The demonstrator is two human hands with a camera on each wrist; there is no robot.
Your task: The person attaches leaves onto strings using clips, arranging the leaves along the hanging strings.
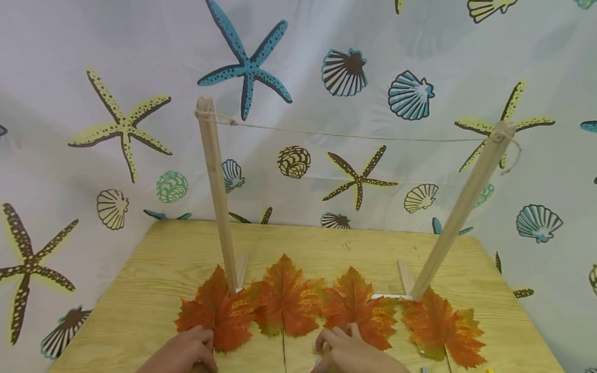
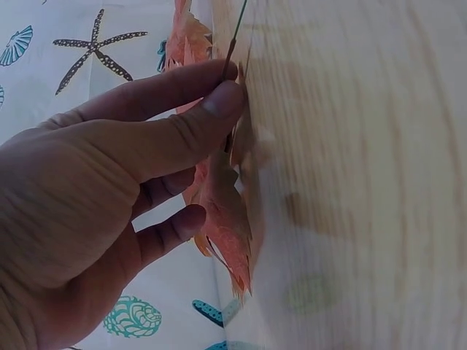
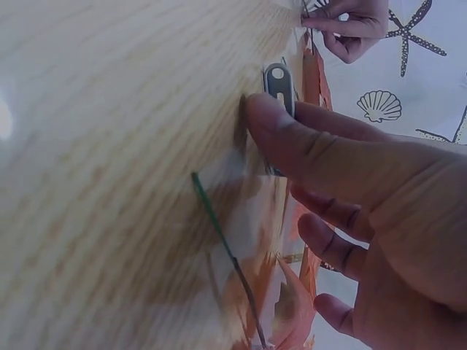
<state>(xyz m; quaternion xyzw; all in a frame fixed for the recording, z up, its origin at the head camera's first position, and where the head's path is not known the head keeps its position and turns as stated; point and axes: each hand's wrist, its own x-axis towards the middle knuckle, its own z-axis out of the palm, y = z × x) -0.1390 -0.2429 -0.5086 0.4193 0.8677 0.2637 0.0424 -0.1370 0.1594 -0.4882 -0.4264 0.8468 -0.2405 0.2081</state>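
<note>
Hands [image 1: 179, 353] [image 1: 352, 355] pinching stem [image 2: 233, 52] and grey clip [image 3: 279, 84], orange leaves [image 1: 283, 300], wooden table [image 1: 149, 274]

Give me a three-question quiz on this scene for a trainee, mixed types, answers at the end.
1. How many orange leaves lie on the table in the head view?
2. True or false: the twine is strung between two wooden posts, with no leaf hanging from it.
3. The right hand holds: a) a wooden post; b) a small grey piece with a hole; c) the twine.

Key: 1. Four. 2. True. 3. b.
</note>
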